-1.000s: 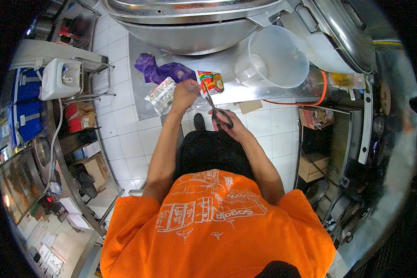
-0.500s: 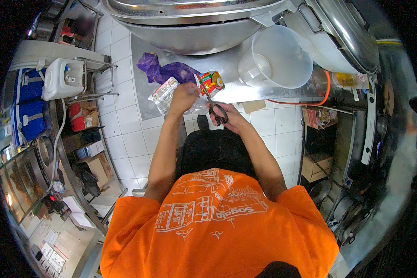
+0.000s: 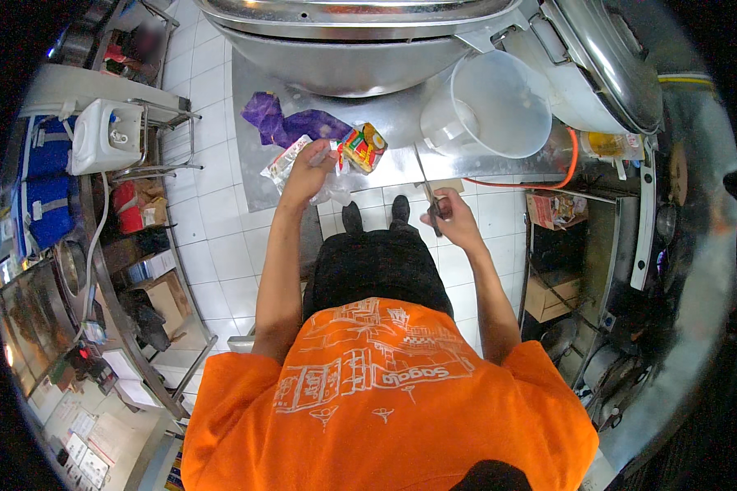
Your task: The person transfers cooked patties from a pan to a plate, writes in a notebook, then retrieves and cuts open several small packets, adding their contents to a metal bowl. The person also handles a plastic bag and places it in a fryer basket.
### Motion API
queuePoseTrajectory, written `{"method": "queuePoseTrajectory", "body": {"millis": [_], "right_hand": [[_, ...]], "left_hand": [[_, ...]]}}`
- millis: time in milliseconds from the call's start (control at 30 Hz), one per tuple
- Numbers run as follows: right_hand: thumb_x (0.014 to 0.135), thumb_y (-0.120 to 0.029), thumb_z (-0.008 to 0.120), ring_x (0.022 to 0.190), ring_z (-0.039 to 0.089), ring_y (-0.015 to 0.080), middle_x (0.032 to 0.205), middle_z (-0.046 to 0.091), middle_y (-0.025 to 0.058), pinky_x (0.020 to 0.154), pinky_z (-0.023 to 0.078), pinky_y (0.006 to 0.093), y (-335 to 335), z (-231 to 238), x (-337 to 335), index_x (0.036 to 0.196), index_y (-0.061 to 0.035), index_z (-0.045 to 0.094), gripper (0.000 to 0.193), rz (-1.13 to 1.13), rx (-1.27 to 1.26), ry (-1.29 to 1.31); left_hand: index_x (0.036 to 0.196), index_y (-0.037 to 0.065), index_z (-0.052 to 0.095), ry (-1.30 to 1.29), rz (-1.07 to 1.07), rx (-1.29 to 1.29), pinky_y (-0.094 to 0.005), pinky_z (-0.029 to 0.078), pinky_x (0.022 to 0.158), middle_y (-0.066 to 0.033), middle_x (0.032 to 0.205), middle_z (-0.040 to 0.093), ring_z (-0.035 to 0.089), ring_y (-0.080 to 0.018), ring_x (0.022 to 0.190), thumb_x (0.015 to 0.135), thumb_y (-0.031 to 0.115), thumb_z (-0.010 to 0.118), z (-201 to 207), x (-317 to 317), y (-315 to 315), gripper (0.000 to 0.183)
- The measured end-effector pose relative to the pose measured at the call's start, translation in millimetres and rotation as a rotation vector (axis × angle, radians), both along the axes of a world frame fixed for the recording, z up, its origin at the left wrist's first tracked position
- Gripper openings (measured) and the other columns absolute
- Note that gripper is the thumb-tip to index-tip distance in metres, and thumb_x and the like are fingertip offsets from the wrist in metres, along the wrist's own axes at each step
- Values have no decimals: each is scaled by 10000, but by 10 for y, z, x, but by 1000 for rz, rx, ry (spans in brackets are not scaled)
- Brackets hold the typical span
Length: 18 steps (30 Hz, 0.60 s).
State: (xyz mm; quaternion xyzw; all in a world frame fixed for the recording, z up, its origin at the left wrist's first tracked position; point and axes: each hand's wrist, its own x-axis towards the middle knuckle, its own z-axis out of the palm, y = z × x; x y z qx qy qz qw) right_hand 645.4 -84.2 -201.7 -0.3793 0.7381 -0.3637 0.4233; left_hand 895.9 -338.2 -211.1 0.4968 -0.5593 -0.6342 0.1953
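My right hand [image 3: 457,218] is closed round the dark handles of a pair of scissors [image 3: 423,173], whose long blades point up and away, apart from the packets. At the near edge of the metal table, my left hand [image 3: 308,173] pinches the end of a red and yellow food packet [image 3: 363,150]. A white and clear plastic packet [image 3: 282,164] lies under and beside that hand, partly hidden by it. Just beyond lies a crumpled purple mesh bag [image 3: 291,123].
A large metal pot [image 3: 344,61] stands at the table's far side. To its right are a translucent plastic bucket [image 3: 508,106] and a lidded white container [image 3: 606,90]. An orange hose [image 3: 532,184] runs along the right. Shelves [image 3: 561,278] flank both sides of the tiled floor.
My right hand has drawn back to the right with the scissors, away from the packet. My left hand has shifted slightly left, and the red and yellow packet has moved left too.
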Motion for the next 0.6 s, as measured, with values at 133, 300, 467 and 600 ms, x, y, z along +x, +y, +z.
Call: {"method": "queuePoseTrajectory", "body": {"millis": [133, 300, 467, 600], "right_hand": [[838, -173, 829, 906, 688, 347, 953, 703, 195, 779, 544, 436, -484, -399, 128, 1141, 11, 645, 400, 19, -11, 597], [889, -79, 680, 1195, 577, 398, 1291, 605, 245, 998, 507, 476, -1004, -458, 319, 1322, 50, 584, 462, 140, 129, 983], [829, -72, 711, 1227, 549, 427, 1326, 587, 214, 1095, 437, 509, -1159, -196, 715, 1349, -38, 582, 537, 24, -654, 627], [832, -109, 730, 1161, 613, 354, 1195, 638, 149, 948, 546, 439, -1295, -207, 807, 1292, -95, 610, 476, 195, -213, 585]], "left_hand": [[1313, -22, 638, 135, -73, 20, -315, 467, 1026, -94, 1306, 669, 607, -176, 1178, 964, 217, 748, 142, -10, 33, 437], [1331, -3, 639, 70, -18, 63, -334, 471, 1014, -98, 1304, 667, 613, -191, 1168, 954, 245, 754, 102, -12, 102, 465], [1375, 5, 631, 39, 62, 141, -368, 437, 1080, -110, 1304, 671, 615, -226, 1192, 954, 363, 738, -3, 52, 197, 563], [1249, 35, 692, 290, 1, 204, -374, 423, 1090, -70, 1226, 693, 620, -219, 1199, 991, 315, 618, 17, 52, 281, 387]]}}
